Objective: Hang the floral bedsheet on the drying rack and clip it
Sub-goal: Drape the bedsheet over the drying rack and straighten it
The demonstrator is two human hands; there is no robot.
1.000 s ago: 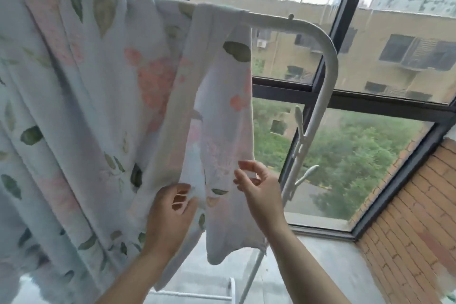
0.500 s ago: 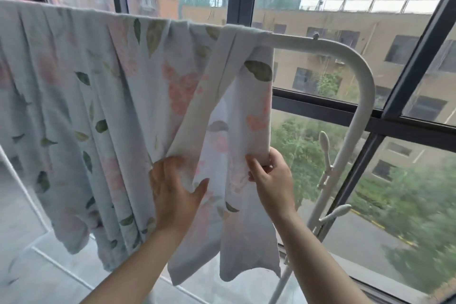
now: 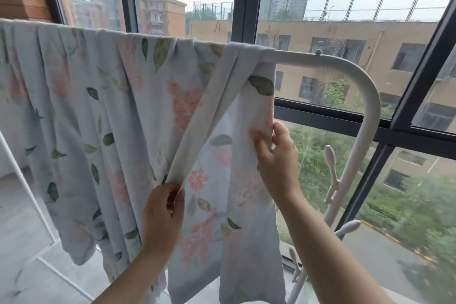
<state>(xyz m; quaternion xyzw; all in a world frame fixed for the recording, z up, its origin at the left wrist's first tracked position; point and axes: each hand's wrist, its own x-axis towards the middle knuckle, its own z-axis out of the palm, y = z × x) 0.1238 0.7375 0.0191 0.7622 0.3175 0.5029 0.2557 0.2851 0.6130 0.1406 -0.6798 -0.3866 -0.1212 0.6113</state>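
Observation:
The floral bedsheet (image 3: 103, 116), pale with pink flowers and green leaves, hangs bunched over the top bar of the white drying rack (image 3: 345, 66). My left hand (image 3: 164, 215) pinches a folded white hem that runs diagonally down from the bar. My right hand (image 3: 276, 153) grips the sheet's right edge higher up, below the bar. Between the two hands the end panel of the sheet is spread out. White clips (image 3: 332, 170) sit on the rack's right upright, apart from the sheet.
A large black-framed window (image 3: 249, 0) stands right behind the rack, with buildings and trees outside. The rack's curved corner leaves bare bar to the right of the sheet. A thin white rack leg (image 3: 27, 190) slants at the left over the grey floor (image 3: 22, 254).
Both hands have risen along the sheet and spread apart, the right one going higher up the right edge. The view has tilted up and left, showing more of the bar.

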